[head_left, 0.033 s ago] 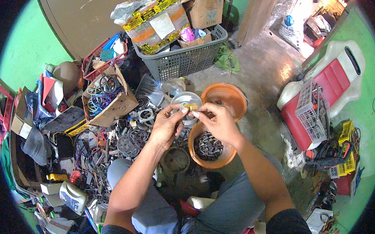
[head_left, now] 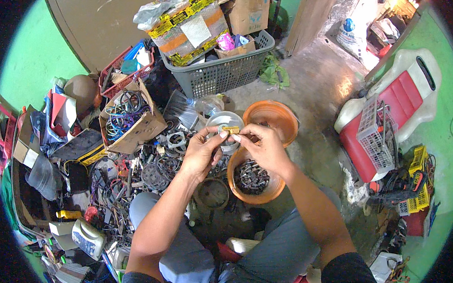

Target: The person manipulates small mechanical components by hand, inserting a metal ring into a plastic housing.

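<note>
Pinching one small brass part (head_left: 230,129), two hands (head_left: 201,153) (head_left: 262,145) hover above two orange bowls (head_left: 283,125).

The small brass-coloured piece (head_left: 230,129) is pinched between both hands, and the fingers (head_left: 221,134) cover most of it, so its shape cannot be told. The orange bowl (head_left: 244,188) below that piece has its upper rim hidden behind the right hand (head_left: 264,148); the dark bits inside are too small to tell apart. Left of the bowl, the heap of metal rings and scrap (head_left: 154,168) blurs into one mass. Both forearms are cut off by the lower edge, well below the bowl.
</note>
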Available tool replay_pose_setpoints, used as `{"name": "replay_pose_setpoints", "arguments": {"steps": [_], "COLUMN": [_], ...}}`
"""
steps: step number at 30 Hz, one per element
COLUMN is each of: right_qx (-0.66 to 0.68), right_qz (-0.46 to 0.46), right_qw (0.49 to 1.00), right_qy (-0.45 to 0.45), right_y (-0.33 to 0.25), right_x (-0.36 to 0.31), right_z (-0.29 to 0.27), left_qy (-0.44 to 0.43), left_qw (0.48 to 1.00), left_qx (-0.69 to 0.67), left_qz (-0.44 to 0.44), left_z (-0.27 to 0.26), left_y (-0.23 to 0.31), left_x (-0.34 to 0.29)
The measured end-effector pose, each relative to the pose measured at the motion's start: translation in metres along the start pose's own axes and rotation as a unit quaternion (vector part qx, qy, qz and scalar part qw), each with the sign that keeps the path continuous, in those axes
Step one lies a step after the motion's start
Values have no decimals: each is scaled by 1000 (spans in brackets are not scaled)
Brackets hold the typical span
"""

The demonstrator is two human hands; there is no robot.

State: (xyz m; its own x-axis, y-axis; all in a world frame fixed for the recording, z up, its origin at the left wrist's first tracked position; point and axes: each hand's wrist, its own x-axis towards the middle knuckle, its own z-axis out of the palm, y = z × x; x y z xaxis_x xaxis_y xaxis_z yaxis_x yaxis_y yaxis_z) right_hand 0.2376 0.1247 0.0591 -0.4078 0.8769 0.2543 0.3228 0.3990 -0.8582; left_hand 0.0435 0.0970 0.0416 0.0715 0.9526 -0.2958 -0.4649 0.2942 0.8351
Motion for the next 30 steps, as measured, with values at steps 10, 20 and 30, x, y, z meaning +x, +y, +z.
{"name": "replay_pose_setpoints", "arguments": {"steps": [10,20,30], "right_qx": [13,1,87], "right_qz": [10,-39,61], "right_qw": [1000,999,994], "right_qy": [5,-6,33], "right_y": [-7,-8,22], "right_x": [-1,2,10], "right_z": [3,-1,-2], "left_qy": [11,25,107], "left_qw": [999,998,989], "left_qx": [46,34,36], "left_qz": [19,41,96], "left_z": [-1,-5,-54], "left_y": [0,2,30], "left_x": [-1,-1,3]}}
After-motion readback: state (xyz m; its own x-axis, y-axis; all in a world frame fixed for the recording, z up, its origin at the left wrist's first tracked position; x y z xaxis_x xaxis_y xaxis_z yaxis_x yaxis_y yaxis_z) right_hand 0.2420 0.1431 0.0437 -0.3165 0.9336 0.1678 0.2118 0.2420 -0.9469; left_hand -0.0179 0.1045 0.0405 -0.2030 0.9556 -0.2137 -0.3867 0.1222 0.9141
